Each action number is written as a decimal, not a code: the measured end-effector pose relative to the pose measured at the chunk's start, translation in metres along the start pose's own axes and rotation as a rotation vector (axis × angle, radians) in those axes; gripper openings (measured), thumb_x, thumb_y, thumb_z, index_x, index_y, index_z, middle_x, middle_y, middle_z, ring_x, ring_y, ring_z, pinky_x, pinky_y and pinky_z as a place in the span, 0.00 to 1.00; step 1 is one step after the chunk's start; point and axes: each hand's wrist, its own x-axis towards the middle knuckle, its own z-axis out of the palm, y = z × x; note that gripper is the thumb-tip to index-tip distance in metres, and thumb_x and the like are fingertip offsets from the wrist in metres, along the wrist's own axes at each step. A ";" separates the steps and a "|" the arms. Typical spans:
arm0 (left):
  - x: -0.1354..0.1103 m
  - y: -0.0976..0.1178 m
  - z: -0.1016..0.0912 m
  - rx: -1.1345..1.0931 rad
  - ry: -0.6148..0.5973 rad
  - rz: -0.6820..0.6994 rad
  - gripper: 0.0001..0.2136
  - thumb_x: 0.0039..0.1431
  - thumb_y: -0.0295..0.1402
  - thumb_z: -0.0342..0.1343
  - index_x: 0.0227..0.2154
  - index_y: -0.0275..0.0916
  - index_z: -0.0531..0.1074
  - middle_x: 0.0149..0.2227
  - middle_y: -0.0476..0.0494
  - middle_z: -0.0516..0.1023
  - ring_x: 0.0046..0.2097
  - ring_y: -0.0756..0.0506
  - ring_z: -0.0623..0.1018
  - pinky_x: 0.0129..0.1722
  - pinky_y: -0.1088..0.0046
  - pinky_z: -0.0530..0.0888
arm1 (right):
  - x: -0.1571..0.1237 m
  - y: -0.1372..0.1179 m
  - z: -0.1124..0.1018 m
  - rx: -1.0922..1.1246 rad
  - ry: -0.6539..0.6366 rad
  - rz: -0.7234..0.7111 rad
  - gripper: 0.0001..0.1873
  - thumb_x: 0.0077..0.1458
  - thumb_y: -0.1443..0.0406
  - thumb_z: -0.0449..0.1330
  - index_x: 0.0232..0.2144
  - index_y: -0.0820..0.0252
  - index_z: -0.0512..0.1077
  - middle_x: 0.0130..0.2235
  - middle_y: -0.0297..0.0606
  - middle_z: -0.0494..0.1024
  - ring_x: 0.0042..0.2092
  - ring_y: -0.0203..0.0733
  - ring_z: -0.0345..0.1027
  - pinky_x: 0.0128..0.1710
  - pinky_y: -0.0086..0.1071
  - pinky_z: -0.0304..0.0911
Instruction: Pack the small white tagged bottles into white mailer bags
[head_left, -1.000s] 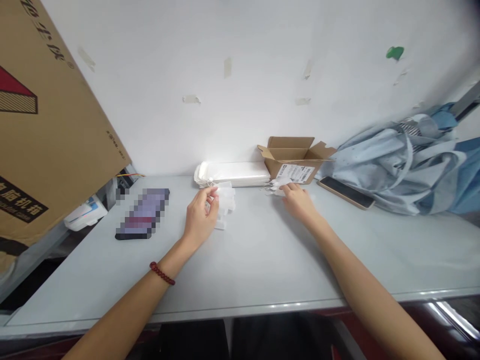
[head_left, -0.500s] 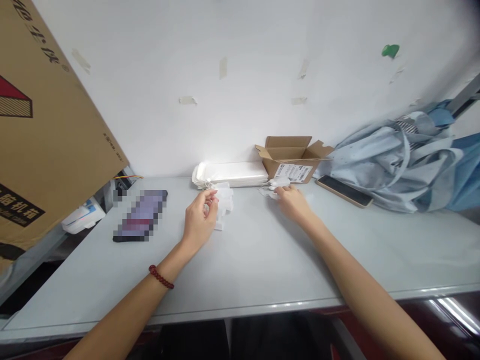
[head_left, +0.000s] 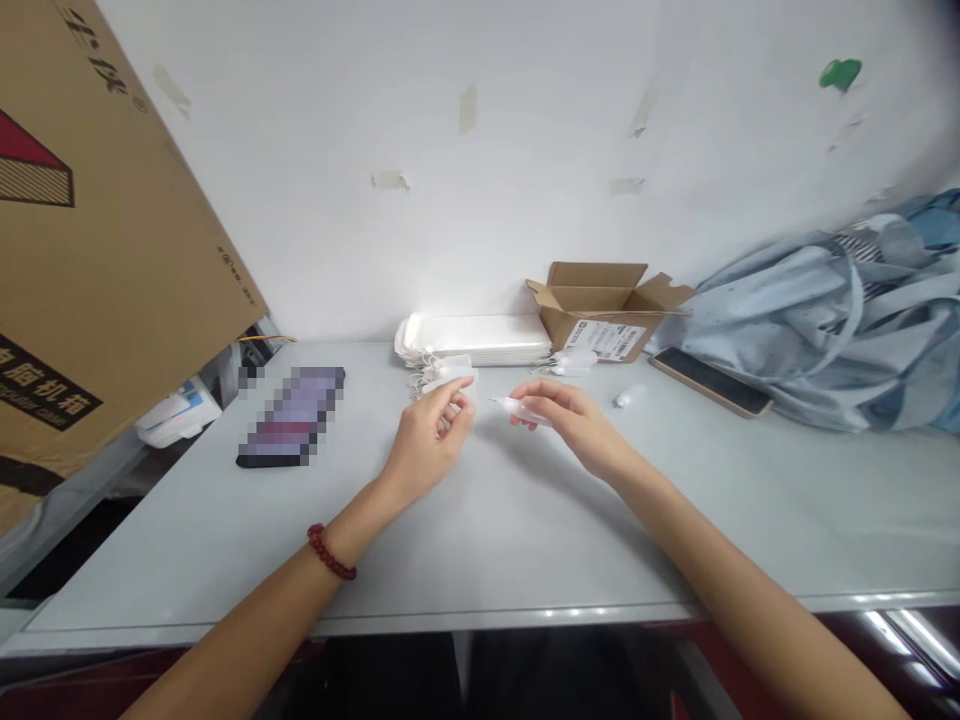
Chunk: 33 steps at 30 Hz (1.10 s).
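My right hand [head_left: 559,405] pinches a small whitish translucent piece [head_left: 517,406] with a thin pointed tip, just above the table. The tip points left toward my left hand [head_left: 431,435]. That hand is half curled, its thumb and forefinger a little apart with nothing visible between them. Just beyond its fingertips lies a pile of small white tag-like pieces with thin loops [head_left: 454,366]. A second cluster of similar white pieces [head_left: 574,361] sits in front of the carton. One loose white piece [head_left: 628,397] lies right of my right hand.
A stack of flat white packets [head_left: 480,335] and an open cardboard carton [head_left: 600,320] stand against the wall. Phones lie at left [head_left: 292,418] and right [head_left: 711,382]. A light blue fabric bag [head_left: 802,300] fills the right back, a big cardboard box [head_left: 127,250] the left.
My right hand has come back left from the cluster by the carton with a small white piece. My left hand has shifted slightly right. The loose piece at right now shows.
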 end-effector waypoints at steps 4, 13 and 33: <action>0.000 -0.001 0.001 0.036 -0.050 0.026 0.10 0.59 0.34 0.52 0.39 0.36 0.75 0.32 0.44 0.76 0.30 0.50 0.73 0.29 0.75 0.69 | 0.000 0.002 0.003 0.082 -0.018 0.012 0.08 0.54 0.61 0.55 0.34 0.58 0.68 0.29 0.34 0.75 0.33 0.37 0.64 0.39 0.34 0.58; 0.002 0.006 -0.002 -0.242 -0.242 -0.226 0.11 0.56 0.39 0.56 0.30 0.36 0.74 0.26 0.49 0.74 0.24 0.53 0.70 0.24 0.77 0.67 | 0.002 0.006 -0.002 0.094 0.036 0.010 0.12 0.53 0.56 0.57 0.35 0.58 0.67 0.26 0.33 0.72 0.30 0.37 0.61 0.36 0.34 0.56; 0.003 0.005 0.000 -0.520 -0.327 -0.357 0.13 0.57 0.41 0.55 0.28 0.34 0.71 0.27 0.47 0.72 0.24 0.53 0.68 0.22 0.77 0.64 | 0.001 0.005 0.000 0.035 -0.083 0.020 0.14 0.53 0.54 0.59 0.29 0.59 0.68 0.23 0.31 0.71 0.27 0.34 0.60 0.32 0.31 0.56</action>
